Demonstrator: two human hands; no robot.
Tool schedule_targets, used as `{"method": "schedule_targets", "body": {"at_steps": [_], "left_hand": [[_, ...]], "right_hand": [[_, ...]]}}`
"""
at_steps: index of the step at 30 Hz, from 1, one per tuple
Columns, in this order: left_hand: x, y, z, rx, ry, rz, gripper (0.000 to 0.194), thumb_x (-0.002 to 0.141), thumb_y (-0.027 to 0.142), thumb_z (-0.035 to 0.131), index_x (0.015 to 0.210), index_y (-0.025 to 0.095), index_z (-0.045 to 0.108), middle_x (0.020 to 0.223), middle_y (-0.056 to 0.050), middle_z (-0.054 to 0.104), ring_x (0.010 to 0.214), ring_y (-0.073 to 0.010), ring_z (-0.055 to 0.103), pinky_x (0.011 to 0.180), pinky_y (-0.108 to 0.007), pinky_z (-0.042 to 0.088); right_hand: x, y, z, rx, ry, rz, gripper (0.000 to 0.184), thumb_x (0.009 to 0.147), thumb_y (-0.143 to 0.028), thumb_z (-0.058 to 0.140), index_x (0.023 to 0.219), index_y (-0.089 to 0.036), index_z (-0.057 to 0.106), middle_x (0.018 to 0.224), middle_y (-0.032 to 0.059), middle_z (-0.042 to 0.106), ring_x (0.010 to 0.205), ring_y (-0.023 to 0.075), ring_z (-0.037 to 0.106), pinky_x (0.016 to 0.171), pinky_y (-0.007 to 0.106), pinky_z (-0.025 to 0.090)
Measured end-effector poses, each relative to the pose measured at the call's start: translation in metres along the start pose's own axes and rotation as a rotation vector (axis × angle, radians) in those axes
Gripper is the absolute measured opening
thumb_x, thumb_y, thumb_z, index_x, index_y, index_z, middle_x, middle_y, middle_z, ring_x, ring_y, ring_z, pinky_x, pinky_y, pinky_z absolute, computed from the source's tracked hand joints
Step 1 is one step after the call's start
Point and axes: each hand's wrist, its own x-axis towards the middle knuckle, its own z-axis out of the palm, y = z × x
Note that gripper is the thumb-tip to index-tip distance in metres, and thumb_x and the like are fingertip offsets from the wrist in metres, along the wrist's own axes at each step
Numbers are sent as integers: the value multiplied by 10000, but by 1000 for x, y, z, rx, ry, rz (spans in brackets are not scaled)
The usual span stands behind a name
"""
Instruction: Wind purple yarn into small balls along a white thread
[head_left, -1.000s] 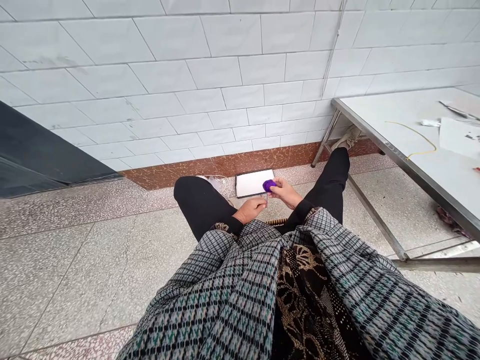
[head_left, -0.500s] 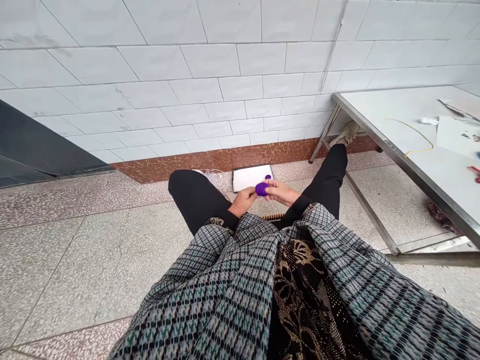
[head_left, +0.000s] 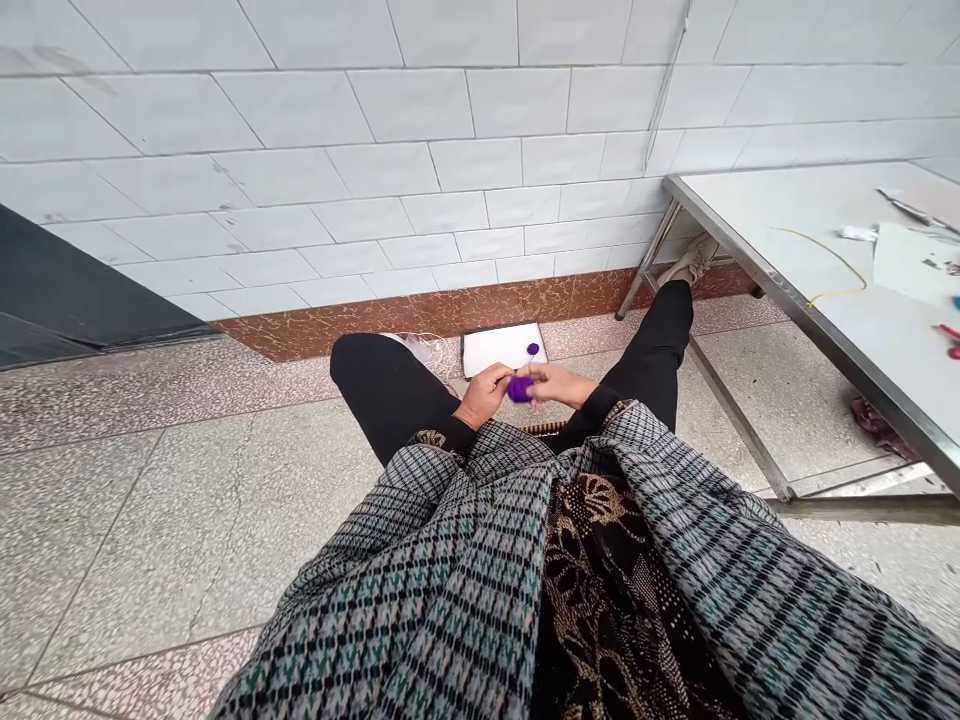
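Note:
Between my knees, a ball of purple yarn (head_left: 517, 390) sits between my two hands. My left hand (head_left: 482, 395) is closed, pinching at the ball's left edge; its fingertips are partly hidden. At the ball's right side, my right hand (head_left: 560, 386) has its fingers curled round the yarn, slightly blurred. Beyond them, a smaller purple yarn ball (head_left: 532, 349) rests in a white, dark-rimmed box lid or tray (head_left: 491, 347) on the floor. A thin purple strand seems to run from it up toward my hands.
To the right stands a metal-framed table (head_left: 825, 215) with a yellow cord (head_left: 840, 262), papers and red-handled scissors (head_left: 952, 340). White strands or plastic (head_left: 431, 352) lie beside my left knee. A tiled wall (head_left: 420, 160) rises ahead. A dark cloth (head_left: 877, 425) lies under the table.
The held yarn ball has turned and dropped slightly, and my right fingers have shifted over it. The small ball in the tray now shows clear of my hand.

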Motion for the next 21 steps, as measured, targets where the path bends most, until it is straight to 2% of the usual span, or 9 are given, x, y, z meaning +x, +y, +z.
{"method": "schedule_targets", "body": {"at_steps": [3,7,9,11,13,14,16,18,21], "left_hand": [[1,1,3,-30,-70,-14,253,991,312,480,827,176,618,838,-53,645,811,-200,607,817,-331,511],[-3,12,3,15,-244,162,262,993,298,467,870,184,668,867,-64,646,833,-202,613,840,-322,504],[-4,14,0,57,-204,197,268,1004,291,453,886,189,671,871,-66,632,838,-203,606,838,-320,498],[-4,12,-3,82,-107,163,269,1012,287,444,881,190,658,866,-62,613,832,-201,595,831,-317,495],[-2,6,-4,74,-30,92,257,1011,286,450,864,189,638,845,-50,596,812,-193,583,809,-308,493],[-1,3,-4,59,-10,56,247,1005,279,453,857,186,628,837,-45,593,804,-190,579,798,-303,492],[0,0,-1,29,-31,21,227,990,257,454,846,182,614,835,-43,600,807,-189,581,795,-300,491],[-1,1,3,26,-141,67,221,979,251,458,842,181,617,847,-47,614,826,-193,592,813,-303,491],[-4,9,5,68,-286,192,236,988,275,466,866,190,649,860,-52,618,834,-198,594,828,-305,490]], "right_hand": [[2,-9,0,278,252,-174,369,726,-309,724,1014,-215,513,910,-8,648,666,109,606,687,279,539],[7,-2,-1,25,527,-122,312,720,-232,711,930,-223,481,852,-31,606,675,116,567,686,279,510],[5,3,-1,-209,464,-33,305,670,-162,739,873,-212,517,793,-39,591,705,127,549,701,276,491],[2,5,1,-297,227,61,289,635,-118,751,833,-197,555,739,-42,590,690,130,547,688,272,483],[-2,1,2,-158,27,94,287,654,-136,744,884,-189,579,735,-37,617,634,122,563,640,265,483],[-3,-2,2,-29,4,65,310,676,-163,741,937,-190,577,769,-30,642,619,118,581,629,262,494],[-2,-7,0,222,102,-65,369,719,-238,747,1028,-199,550,876,-10,683,645,109,623,662,264,532],[2,-6,-3,345,269,-185,383,750,-303,755,1036,-212,517,941,-2,683,689,102,638,718,271,555],[9,5,-8,184,434,-163,338,760,-304,737,950,-227,468,844,-29,620,650,105,585,659,265,522]]}}
